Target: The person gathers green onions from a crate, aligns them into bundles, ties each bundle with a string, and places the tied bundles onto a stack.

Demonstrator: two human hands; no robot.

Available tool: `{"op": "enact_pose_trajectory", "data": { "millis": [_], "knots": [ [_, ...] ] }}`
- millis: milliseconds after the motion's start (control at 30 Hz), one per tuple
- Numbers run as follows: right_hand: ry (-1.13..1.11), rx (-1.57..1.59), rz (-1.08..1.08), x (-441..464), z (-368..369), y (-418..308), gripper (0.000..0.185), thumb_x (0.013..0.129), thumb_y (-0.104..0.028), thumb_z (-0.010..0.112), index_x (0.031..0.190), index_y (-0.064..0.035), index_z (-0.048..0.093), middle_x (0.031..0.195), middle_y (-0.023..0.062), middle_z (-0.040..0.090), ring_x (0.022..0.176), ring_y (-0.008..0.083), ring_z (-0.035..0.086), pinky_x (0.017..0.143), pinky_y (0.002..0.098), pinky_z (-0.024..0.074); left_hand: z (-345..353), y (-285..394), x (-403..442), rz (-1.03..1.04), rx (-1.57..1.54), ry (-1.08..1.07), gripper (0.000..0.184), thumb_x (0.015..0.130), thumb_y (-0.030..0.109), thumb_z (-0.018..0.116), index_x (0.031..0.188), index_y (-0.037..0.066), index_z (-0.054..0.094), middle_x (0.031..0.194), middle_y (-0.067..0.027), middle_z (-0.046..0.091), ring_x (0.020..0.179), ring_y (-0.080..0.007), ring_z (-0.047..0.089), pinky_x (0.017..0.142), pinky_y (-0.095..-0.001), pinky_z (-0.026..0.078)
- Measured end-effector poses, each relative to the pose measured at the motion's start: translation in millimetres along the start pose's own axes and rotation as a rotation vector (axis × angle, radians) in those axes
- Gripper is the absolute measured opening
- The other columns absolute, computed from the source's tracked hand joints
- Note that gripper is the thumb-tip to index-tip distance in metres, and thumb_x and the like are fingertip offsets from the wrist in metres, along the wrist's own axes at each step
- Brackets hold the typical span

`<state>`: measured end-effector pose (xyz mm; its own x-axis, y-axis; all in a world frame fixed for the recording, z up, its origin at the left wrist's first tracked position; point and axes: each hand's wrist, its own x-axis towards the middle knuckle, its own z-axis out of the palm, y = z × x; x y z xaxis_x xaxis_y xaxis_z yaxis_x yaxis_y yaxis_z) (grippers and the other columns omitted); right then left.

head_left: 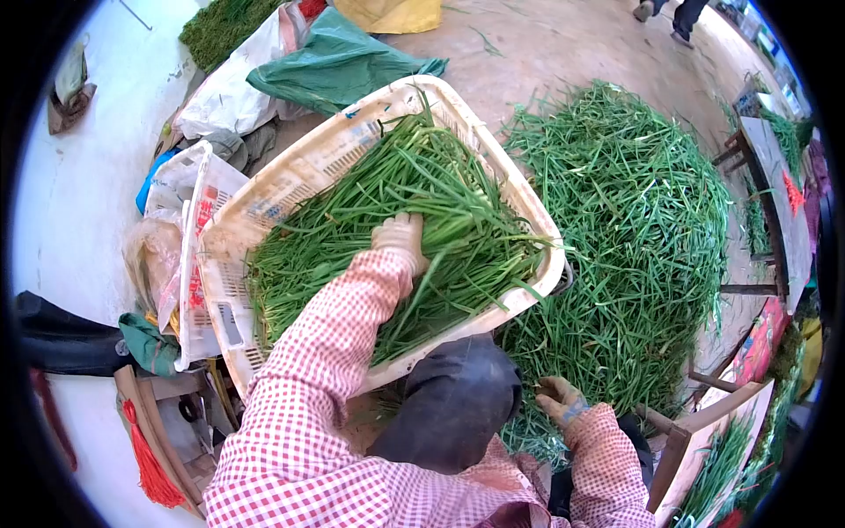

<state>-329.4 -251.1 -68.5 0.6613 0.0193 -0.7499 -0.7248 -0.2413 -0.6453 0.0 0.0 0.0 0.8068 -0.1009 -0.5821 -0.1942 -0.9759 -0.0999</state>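
Observation:
A large cream plastic basket (264, 198) stands tilted in front of me, holding a thick heap of long-leaved garlic chives (326, 290). My left hand (401, 236), in a pale, dirty glove, reaches into it and is closed around a bunch of the chives, whose leaves fan out to the right. Its fingertips are partly hidden among the leaves. My right hand (562, 401), also gloved, hangs beside my right knee near the big loose pile of green leaves (625, 229) on the floor. Its fingers are loosely bent and apart, with nothing seen in them.
A second white crate (195, 264) leans against the basket's left side. Behind lie a green sack (339, 66) and a white sack (238, 92). Wooden stools hold red ties (151, 453) at left and cut chives (717, 466) at right. A person's legs (687, 19) show at the top right.

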Motion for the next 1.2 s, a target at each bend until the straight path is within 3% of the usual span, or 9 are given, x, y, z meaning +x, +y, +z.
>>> {"op": "enact_pose_trajectory", "data": {
  "millis": [167, 233, 400, 533, 800, 867, 967, 1033, 1200],
  "knots": [
    [-0.022, 0.033, -0.010, -12, 1, -2, 0.055, 0.086, -0.023, 0.064, 0.132, 0.0026, 0.046, 0.120, 0.0200, 0.060, 0.110, 0.0279, 0.059, 0.096, 0.0370, 0.0465, 19, 5, -4, 0.058, 0.125, 0.249, 0.095, 0.067, 0.051, 0.078, 0.142, 0.011, 0.036, 0.148, -0.0200, 0.029, 0.138, -0.0332, 0.028, 0.111, -0.0438, 0.027],
    [-0.012, -0.019, 0.001, -5, -5, 0, 0.054, 0.087, -0.022, 0.063, 0.132, 0.0024, 0.046, 0.120, 0.0198, 0.060, 0.111, 0.0283, 0.059, 0.096, 0.0373, 0.0460, 13, -1, 17, 0.076, -0.144, 0.126, 0.103, 0.064, 0.042, 0.084, 0.145, 0.010, 0.030, 0.153, -0.0220, 0.017, 0.139, -0.0367, 0.024, 0.113, -0.0401, 0.027],
    [-0.006, 0.069, -0.008, 6, 3, 11, 0.054, 0.088, -0.021, 0.062, 0.133, 0.0025, 0.044, 0.125, 0.0201, 0.057, 0.113, 0.0290, 0.058, 0.098, 0.0380, 0.0448, 17, -4, 4, 0.112, -0.262, 0.159, 0.093, 0.062, 0.030, 0.085, 0.136, 0.003, 0.036, 0.133, -0.0204, 0.049, 0.119, -0.0313, 0.052, 0.100, -0.0364, 0.045],
    [0.117, 0.125, -0.165, 15, 6, 3, 0.047, 0.090, -0.018, 0.061, 0.130, 0.0017, 0.048, 0.118, 0.0161, 0.060, 0.108, 0.0247, 0.059, 0.094, 0.0363, 0.0471, 34, -11, 10, 0.071, -0.276, 0.194, 0.085, 0.067, 0.032, 0.082, 0.134, 0.003, 0.039, 0.121, -0.0188, 0.057, 0.109, -0.0262, 0.059, 0.095, -0.0345, 0.048],
    [0.327, 0.544, -0.449, -11, 0, -70, 0.036, 0.092, -0.019, 0.061, 0.123, -0.0016, 0.053, 0.103, 0.0070, 0.064, 0.096, 0.0152, 0.060, 0.088, 0.0309, 0.0490, 55, -77, 71, 0.259, -0.787, 0.065, 0.100, 0.065, 0.033, 0.086, 0.139, 0.000, 0.027, 0.128, -0.0161, 0.054, 0.120, -0.0247, 0.050, 0.103, -0.0306, 0.039],
    [0.311, 0.537, -0.510, -17, 3, -106, 0.036, 0.092, -0.019, 0.061, 0.122, -0.0015, 0.053, 0.103, 0.0070, 0.064, 0.096, 0.0153, 0.060, 0.089, 0.0312, 0.0490, 82, -93, 98, 0.481, -1.113, 0.130, 0.096, 0.055, 0.020, 0.090, 0.135, 0.003, 0.039, 0.124, -0.0132, 0.056, 0.113, -0.0254, 0.053, 0.102, -0.0394, 0.041],
    [0.303, 0.547, -0.606, -7, 11, -161, 0.034, 0.092, -0.020, 0.062, 0.120, -0.0022, 0.054, 0.105, 0.0074, 0.064, 0.098, 0.0155, 0.060, 0.089, 0.0319, 0.0493, 59, -105, 67, 0.581, -0.791, 0.280, 0.093, 0.053, 0.017, 0.090, 0.132, 0.003, 0.043, 0.123, -0.0135, 0.057, 0.112, -0.0259, 0.053, 0.099, -0.0381, 0.043],
    [0.410, 0.554, -0.846, 14, 15, -188, 0.031, 0.093, -0.019, 0.061, 0.119, -0.0031, 0.055, 0.104, 0.0074, 0.063, 0.097, 0.0157, 0.060, 0.089, 0.0318, 0.0498, 47, -95, 40, 0.460, -1.072, 0.228, 0.089, 0.053, 0.015, 0.090, 0.130, 0.003, 0.046, 0.119, -0.0123, 0.059, 0.109, -0.0259, 0.055, 0.096, -0.0387, 0.044],
    [0.292, 0.562, -0.876, 48, 39, -242, 0.023, 0.092, -0.007, 0.055, 0.115, -0.0035, 0.057, 0.104, 0.0084, 0.063, 0.096, 0.0183, 0.061, 0.084, 0.0313, 0.0518, 45, -98, 27, 0.443, -1.375, 0.091, 0.092, 0.054, 0.003, 0.086, 0.132, 0.003, 0.039, 0.117, -0.0108, 0.059, 0.106, -0.0248, 0.057, 0.097, -0.0373, 0.046]
  ]
}}
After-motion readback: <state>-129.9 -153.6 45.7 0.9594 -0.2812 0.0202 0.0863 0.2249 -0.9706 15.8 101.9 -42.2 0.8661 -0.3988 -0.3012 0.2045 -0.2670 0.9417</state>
